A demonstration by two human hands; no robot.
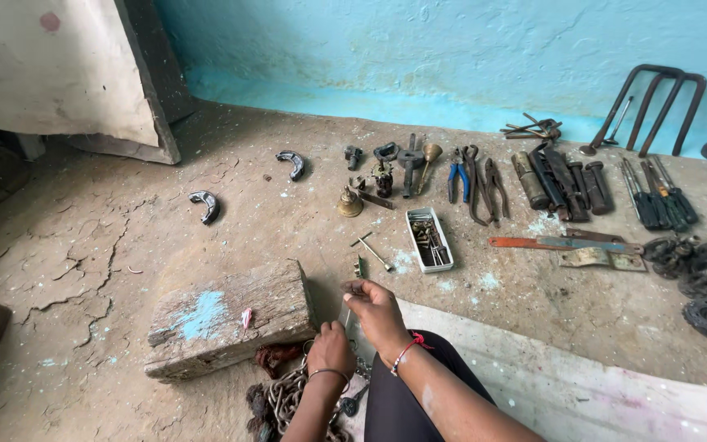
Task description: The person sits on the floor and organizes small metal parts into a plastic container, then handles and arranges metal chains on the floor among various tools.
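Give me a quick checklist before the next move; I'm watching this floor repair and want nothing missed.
1. Right hand grips the small metal part: ok.
2. Left hand steadies the work from below: ok.
3. Weathered wooden block lies beside the hands: ok.
4. White tray of small metal bits lies ahead, uncovered: ok.
5. Blue-handled pliers lie in the tool row: ok.
6. Part seated properly: cannot tell.

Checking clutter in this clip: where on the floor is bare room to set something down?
Bare floor lies left of the wooden block, out to the curved metal piece. Another patch lies right of the small white tray, below the flat blades. The tool row along the blue wall is crowded.
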